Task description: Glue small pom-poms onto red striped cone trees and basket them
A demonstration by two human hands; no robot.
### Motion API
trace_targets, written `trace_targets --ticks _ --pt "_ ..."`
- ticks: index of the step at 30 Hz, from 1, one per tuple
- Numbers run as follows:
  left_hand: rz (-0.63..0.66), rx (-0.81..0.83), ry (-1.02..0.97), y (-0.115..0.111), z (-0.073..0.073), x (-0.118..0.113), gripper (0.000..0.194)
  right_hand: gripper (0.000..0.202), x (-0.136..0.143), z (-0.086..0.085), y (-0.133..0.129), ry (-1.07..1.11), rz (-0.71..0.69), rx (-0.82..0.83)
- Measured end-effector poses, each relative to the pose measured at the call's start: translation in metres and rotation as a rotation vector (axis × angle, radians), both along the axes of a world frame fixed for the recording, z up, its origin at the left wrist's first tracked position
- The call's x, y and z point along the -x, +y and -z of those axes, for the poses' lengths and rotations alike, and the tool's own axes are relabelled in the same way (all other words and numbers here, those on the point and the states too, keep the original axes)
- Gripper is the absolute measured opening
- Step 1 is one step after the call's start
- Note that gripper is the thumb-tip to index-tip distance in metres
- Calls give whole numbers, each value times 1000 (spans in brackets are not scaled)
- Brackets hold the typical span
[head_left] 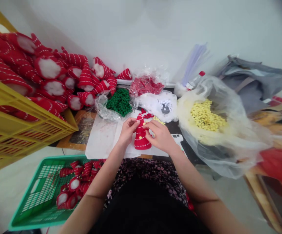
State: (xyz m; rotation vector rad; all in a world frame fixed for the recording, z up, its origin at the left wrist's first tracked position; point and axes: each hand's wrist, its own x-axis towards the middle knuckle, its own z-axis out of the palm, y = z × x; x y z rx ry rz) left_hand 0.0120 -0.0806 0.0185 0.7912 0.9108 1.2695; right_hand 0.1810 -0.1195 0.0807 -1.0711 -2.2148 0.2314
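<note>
A red cone-shaped piece [142,140] with white stitched lines stands upright over white paper [101,138], with a few small yellow pompoms on it. My left hand [128,130] is closed on its upper left side. On its right side, my right hand [159,135] has its fingers pinched at a small yellow pompom [144,123]. Just behind lie loose yellow pompoms [159,120] and a bag of white pompoms [166,105]. Green pompoms [120,102] fill a clear bag behind my left hand.
Red stuffed cones [49,68] are heaped at the left by a yellow crate [31,120]. A green basket [39,222] with smaller cones is below. Red pompoms [147,85] lie at the back; a large bag [240,146] of yellow pompoms [206,115] stands right.
</note>
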Motion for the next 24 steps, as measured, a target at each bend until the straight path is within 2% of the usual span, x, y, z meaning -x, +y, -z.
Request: trace_targets --ticks 4,11,18,24 --pt "0 12 -15 1 0 1 49 21 -2 -1 1 70 -23 -4" --pt "-8 101 -99 2 3 5 51 18 -16 -10 -1 317 169 18" --pt "24 123 -210 3 5 9 49 9 -31 5 -5 551 240 173" --pt "12 140 -241 6 9 10 44 12 -27 15 -8 466 178 185"
